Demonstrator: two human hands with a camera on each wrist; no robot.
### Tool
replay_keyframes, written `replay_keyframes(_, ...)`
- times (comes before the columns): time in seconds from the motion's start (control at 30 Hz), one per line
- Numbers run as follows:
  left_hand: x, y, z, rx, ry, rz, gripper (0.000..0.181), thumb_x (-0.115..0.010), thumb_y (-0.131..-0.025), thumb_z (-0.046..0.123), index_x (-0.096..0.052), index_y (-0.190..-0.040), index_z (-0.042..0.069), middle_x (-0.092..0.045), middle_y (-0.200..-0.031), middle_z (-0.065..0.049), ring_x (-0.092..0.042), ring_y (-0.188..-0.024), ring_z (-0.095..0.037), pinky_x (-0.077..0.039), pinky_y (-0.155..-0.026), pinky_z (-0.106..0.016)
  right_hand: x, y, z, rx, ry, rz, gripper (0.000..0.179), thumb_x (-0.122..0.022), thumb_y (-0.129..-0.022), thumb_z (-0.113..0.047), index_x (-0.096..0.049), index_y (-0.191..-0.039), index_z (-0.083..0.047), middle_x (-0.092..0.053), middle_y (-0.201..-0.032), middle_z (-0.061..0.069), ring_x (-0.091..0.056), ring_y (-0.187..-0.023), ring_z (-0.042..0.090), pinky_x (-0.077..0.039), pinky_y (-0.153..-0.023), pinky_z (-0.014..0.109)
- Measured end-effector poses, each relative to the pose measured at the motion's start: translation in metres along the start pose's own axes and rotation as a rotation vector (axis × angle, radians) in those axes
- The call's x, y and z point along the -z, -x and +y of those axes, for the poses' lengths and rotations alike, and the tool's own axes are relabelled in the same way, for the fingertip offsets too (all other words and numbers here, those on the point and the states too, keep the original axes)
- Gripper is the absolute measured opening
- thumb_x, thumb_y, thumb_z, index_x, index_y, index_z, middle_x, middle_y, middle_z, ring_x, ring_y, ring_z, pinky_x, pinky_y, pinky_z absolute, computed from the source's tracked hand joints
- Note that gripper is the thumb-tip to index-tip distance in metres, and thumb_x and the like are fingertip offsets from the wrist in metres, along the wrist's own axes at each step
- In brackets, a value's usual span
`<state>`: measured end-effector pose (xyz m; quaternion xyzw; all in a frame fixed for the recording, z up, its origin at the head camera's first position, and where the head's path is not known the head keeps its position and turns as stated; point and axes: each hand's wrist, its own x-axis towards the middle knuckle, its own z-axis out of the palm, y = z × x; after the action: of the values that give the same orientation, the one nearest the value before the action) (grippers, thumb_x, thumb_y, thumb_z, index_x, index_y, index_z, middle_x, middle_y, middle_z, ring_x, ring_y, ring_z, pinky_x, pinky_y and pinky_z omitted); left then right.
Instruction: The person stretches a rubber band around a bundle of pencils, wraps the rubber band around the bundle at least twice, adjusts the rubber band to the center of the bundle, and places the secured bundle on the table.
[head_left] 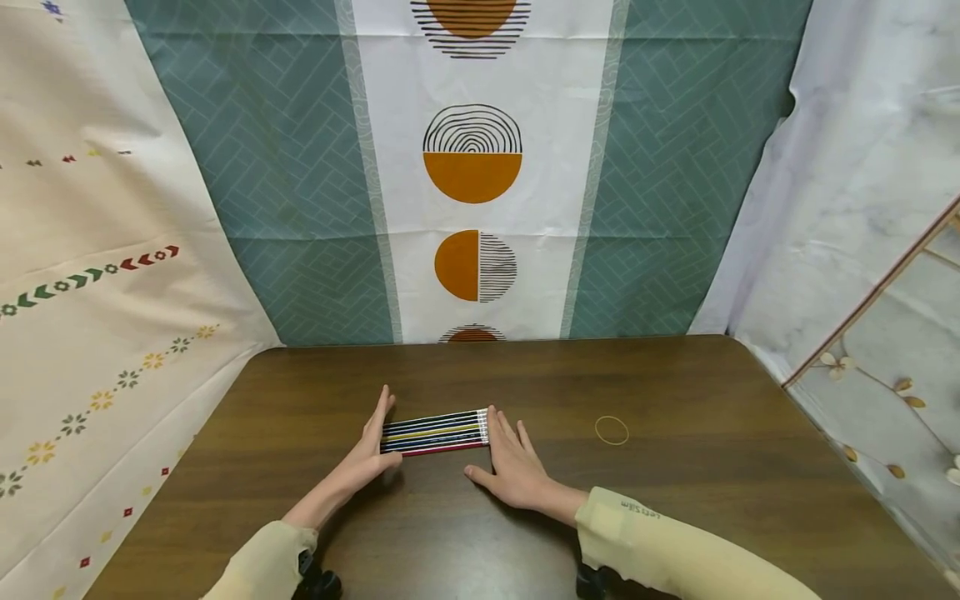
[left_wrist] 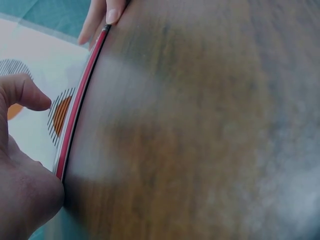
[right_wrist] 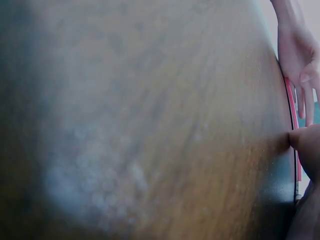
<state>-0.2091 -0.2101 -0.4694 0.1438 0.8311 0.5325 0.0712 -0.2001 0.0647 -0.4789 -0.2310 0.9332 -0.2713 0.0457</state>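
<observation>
The row of pencils (head_left: 435, 432) lies on the wooden table (head_left: 712, 433), left hand (head_left: 367, 450) and right hand (head_left: 516, 468) spread wide against its opposite ends, grasping nothing; judged light, stiff, roll-prone, best gripped round its long sides.

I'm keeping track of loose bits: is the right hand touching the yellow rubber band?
Apart. The head view shows bare table between the right hand and the yellow rubber band, which lies off to its right.
</observation>
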Motion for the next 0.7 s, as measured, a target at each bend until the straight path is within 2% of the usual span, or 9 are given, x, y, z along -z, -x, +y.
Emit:
replay_keyframes(0.17,0.000,-0.001,0.000,0.007,0.006,0.007,0.112,-0.060,-0.082,-0.003,0.017,-0.157,0.028,0.006,-0.167,-0.015,0.013,-0.151,-0.041,-0.007,-0.106,-0.071,-0.001,-0.002,0.002,-0.007,-0.016,0.002,0.097,-0.058,-0.096,-0.049,-0.003,-0.157,0.003,-0.005,-0.166,0.019,-0.010,-0.155,0.032,-0.004,-0.123,0.057)
replay_keyframes(0.4,-0.001,-0.004,0.000,0.004,0.006,0.025,0.113,-0.060,-0.081,-0.004,0.017,-0.157,0.026,0.006,-0.167,-0.016,0.015,-0.151,-0.041,-0.001,-0.109,-0.073,-0.002,-0.007,0.002,-0.003,-0.051,0.035,0.106,-0.065,-0.091,-0.050,-0.003,-0.156,0.006,-0.006,-0.165,0.022,-0.009,-0.155,0.036,-0.003,-0.122,0.057)
replay_keyframes(0.7,-0.001,-0.005,-0.001,0.022,-0.006,0.027,0.113,-0.061,-0.079,-0.001,0.017,-0.157,0.026,0.005,-0.167,-0.016,0.011,-0.151,-0.039,-0.011,-0.107,-0.068,0.001,-0.012,0.002,-0.022,-0.077,0.015,0.110,-0.069,-0.088,-0.050,-0.003,-0.156,0.005,-0.007,-0.166,0.021,-0.011,-0.155,0.035,-0.004,-0.123,0.058)
